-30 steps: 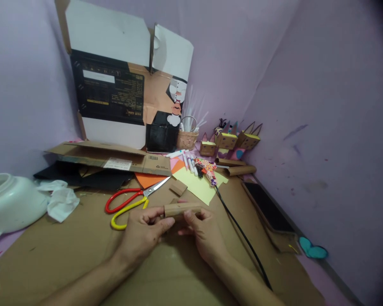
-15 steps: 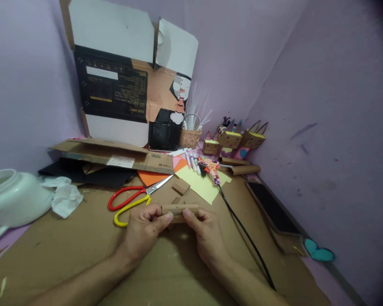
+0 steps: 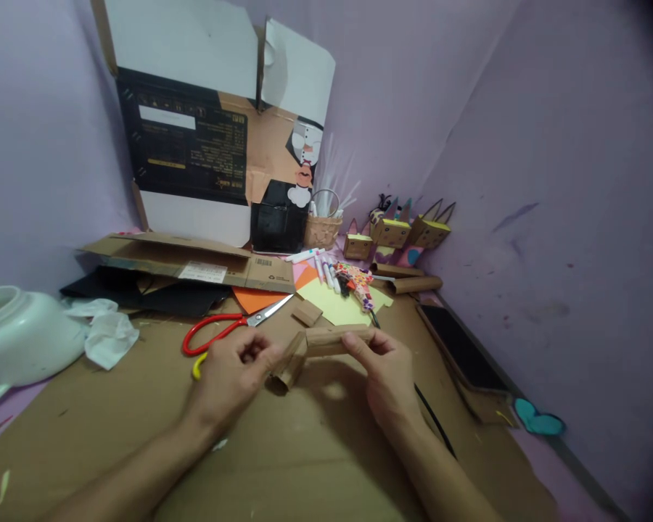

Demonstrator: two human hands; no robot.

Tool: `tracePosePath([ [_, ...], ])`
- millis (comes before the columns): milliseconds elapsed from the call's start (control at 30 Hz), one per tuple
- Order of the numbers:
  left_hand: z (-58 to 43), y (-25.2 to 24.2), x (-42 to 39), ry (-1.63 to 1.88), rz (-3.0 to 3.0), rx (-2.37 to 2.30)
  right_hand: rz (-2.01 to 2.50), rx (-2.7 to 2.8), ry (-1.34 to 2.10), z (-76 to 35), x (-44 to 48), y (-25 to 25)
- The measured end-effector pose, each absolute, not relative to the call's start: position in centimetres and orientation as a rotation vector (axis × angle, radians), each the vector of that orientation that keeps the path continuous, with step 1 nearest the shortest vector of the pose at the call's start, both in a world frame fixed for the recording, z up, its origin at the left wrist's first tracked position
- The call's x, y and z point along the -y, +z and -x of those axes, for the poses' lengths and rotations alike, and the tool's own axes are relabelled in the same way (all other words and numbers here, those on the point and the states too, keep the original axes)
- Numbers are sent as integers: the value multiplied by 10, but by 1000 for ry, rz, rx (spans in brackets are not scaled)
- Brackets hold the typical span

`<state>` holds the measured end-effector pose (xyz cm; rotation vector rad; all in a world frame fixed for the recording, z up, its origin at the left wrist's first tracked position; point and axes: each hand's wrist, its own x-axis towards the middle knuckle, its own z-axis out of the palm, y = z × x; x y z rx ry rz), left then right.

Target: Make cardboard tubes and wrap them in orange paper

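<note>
My right hand (image 3: 385, 377) pinches a brown cardboard tube (image 3: 331, 339) at its right end and holds it level above the cardboard work surface (image 3: 305, 464). A shorter cardboard roll (image 3: 288, 366) slants down from the tube's left end to the surface. My left hand (image 3: 231, 377) is curled into a loose fist just left of that short roll, with the thumb tip close to it. Whether anything sits inside the curl is hidden.
Red and yellow scissors (image 3: 223, 330) lie just beyond my left hand. A white jar (image 3: 16, 344) and crumpled tissue (image 3: 109, 337) sit left. Behind are a printed box (image 3: 207, 145), yellow paper (image 3: 337, 308), markers (image 3: 326, 272), a patterned glue gun (image 3: 359, 283) with a black cable (image 3: 429, 413) and cardboard figures (image 3: 403, 232). A dark slab (image 3: 457, 348) lies right.
My left hand has let go of the tube, which both hands held before. My right hand has carried it right and slightly up, and the short roll now shows below it.
</note>
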<state>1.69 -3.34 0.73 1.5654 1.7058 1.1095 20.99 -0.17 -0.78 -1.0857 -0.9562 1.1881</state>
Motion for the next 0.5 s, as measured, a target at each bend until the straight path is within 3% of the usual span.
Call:
tracePosePath([
  [100, -26, 4, 32, 794, -1792, -1822, 1154, 1042, 1158, -217, -1, -1],
  [233, -34, -5, 27, 659, -1916, -1808, 1283, 1323, 1132, -223, -4, 1],
  [500, -26, -5, 29, 1034, -2085, -1845, 1420, 1538, 929, -218, -14, -16],
])
